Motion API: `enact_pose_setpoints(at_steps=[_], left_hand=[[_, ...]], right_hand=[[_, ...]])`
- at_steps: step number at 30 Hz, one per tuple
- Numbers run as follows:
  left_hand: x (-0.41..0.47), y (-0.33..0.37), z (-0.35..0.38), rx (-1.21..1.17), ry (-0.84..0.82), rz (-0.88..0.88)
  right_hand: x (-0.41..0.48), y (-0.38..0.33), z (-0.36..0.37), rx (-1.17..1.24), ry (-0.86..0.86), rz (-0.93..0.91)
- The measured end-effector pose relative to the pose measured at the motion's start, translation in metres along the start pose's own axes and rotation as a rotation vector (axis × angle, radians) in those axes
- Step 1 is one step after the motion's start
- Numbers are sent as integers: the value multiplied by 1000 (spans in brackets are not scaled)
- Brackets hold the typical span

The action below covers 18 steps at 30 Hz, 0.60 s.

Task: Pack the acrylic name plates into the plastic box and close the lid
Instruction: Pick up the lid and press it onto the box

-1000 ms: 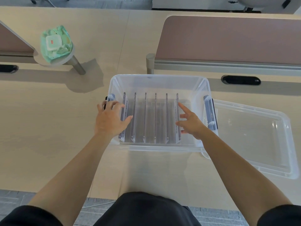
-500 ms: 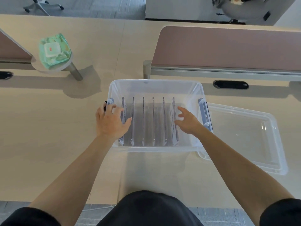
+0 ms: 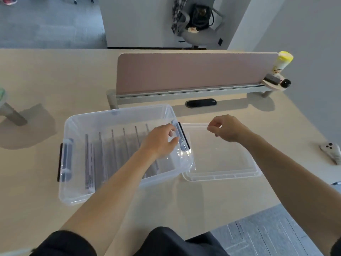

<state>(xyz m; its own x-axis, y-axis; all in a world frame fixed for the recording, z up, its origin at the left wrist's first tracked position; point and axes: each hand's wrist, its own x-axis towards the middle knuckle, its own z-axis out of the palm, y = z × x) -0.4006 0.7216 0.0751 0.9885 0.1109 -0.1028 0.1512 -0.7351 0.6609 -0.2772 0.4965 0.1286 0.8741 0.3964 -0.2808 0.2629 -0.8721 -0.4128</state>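
Both hands are reaching empty and half-curled, left hand [image 3: 160, 140] over the clear plastic box [image 3: 118, 115], right hand [image 3: 227, 128] over the clear flat lid [image 3: 221, 172] mid-right of frame, risking nudging the upright acrylic name plates [image 3: 112, 150] askew.

Pale wooden desk [image 3: 55, 74] up front, pinkish divider panel [image 3: 190, 71] across it, grey floor [image 3: 46, 21] and an office chair [image 3: 199, 36] beyond.

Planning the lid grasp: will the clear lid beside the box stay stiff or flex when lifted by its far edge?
The lid looks thin, broad and shallow, so it will likely bow if lifted by one edge. Probably light. Its glossy plastic may slip in the right hand, whose fingers are at that edge.
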Motion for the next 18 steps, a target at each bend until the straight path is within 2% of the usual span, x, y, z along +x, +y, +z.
enact_pose_setpoints(at_steps=[4, 8, 11, 14, 18], left_hand=[[60, 54, 40, 63, -101, 68], [128, 93, 87, 246, -254, -24], [167, 100, 117, 433, -300, -122], [193, 95, 140, 622, -331, -180], [222, 84, 163, 708, -364, -135]], right_hand=[[32, 82, -23, -133, -88, 12], [76, 147, -37, -184, -173, 12], [105, 181, -38, -374, -249, -15], [130, 206, -31, -561, -249, -66], [158, 233, -14, -677, -277, -139]])
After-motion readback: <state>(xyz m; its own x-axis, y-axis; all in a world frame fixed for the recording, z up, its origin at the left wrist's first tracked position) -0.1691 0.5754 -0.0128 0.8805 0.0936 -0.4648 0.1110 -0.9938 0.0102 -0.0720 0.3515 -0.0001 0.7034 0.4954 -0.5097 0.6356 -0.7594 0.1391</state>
